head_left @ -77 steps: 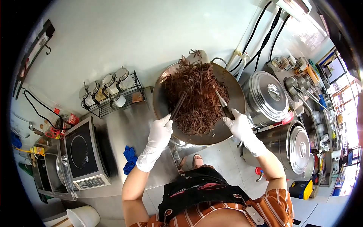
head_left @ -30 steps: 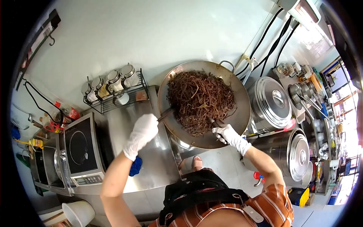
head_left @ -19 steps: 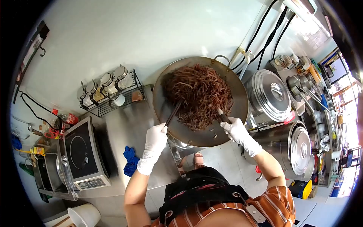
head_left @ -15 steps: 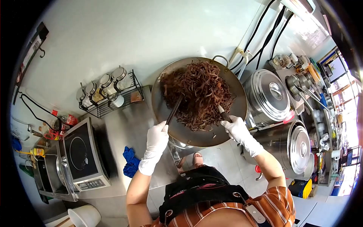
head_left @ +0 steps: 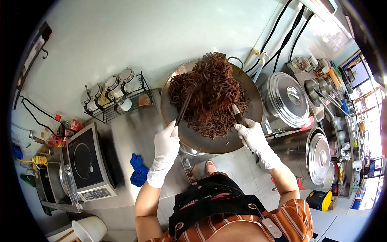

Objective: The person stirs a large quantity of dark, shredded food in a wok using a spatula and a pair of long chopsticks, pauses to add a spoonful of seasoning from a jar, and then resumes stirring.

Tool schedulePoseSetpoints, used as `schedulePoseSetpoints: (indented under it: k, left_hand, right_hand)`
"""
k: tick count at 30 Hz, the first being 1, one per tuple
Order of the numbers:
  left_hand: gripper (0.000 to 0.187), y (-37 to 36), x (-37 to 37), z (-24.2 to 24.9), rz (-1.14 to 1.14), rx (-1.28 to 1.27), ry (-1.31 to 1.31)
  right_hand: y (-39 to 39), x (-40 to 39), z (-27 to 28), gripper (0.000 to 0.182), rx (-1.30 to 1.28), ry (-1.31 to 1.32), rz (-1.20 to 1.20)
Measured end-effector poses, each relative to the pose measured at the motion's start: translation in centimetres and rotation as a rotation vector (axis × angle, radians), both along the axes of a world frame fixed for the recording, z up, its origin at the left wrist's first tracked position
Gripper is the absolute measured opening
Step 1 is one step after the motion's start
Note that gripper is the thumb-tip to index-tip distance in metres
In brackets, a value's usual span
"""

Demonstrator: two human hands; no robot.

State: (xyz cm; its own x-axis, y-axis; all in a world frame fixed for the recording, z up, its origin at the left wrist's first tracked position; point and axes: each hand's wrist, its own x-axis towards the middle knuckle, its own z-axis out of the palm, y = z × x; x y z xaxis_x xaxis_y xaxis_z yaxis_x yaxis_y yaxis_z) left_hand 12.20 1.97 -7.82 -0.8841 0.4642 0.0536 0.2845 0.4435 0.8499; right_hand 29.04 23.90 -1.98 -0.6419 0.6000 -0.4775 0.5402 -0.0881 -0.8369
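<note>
A large round wok (head_left: 171,115) holds a heap of dark brown shredded food (head_left: 213,86), part of it raised in a tall mound. In a white glove, my left hand (head_left: 166,145) is closed round a pair of dark chopsticks (head_left: 185,107), whose far ends reach into the heap. My right hand (head_left: 254,139), gloved too, grips the dark handle of a utensil (head_left: 239,117). The far end of that utensil is hidden in the food. Both hands are at the wok's near side.
Left of the wok are a steel counter (head_left: 133,125), a blue cloth (head_left: 138,170), a wire rack (head_left: 117,107) with jars and an induction cooker (head_left: 85,159). Lidded steel pots (head_left: 287,99) stand on the right. Below left is a white bucket (head_left: 89,230).
The mound of food in the wok has risen higher toward the wall. Both hands and their utensils have shifted slightly upward in the view.
</note>
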Motion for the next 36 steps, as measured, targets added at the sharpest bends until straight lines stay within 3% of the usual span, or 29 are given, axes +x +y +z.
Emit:
schedulePoseSetpoints:
  k: [7,9,20,26,31,35,36]
  left_hand:
    - [0.022,-0.6,0.2,0.8,0.029,0.136,0.044]
    - [0.022,-0.7,0.2,1.8,0.045,0.093,0.066]
    - [0.023,-1.3,0.2,3.7,0.070,0.223,0.033]
    - [0.024,-1.8,-0.4,2.0,0.052,0.147,0.081]
    - [0.029,-1.6,-0.2,1.3,0.052,0.082,-0.094]
    - [0.026,-2.2,-0.8,-0.2,0.023,0.001,0.057]
    - [0.024,-2.3,-1.2,0.3,-0.073,-0.173,0.251]
  right_hand:
    - [-0.2,0.3,1.0,0.023,0.111,0.075,-0.022]
    - [0.1,0.5,0.8,0.024,0.363,0.115,0.025]
    - [1.0,0.8,2.7,0.027,0.311,0.043,0.044]
    - [1.4,1.4,2.9,0.033,0.400,-0.002,0.063]
    - [1.7,1.7,3.6,0.033,0.477,-0.023,0.068]
    - [3.2,2.5,3.1,0.033,0.698,-0.026,0.133]
    - [4.0,2.6,2.7,0.033,0.960,-0.093,0.239]
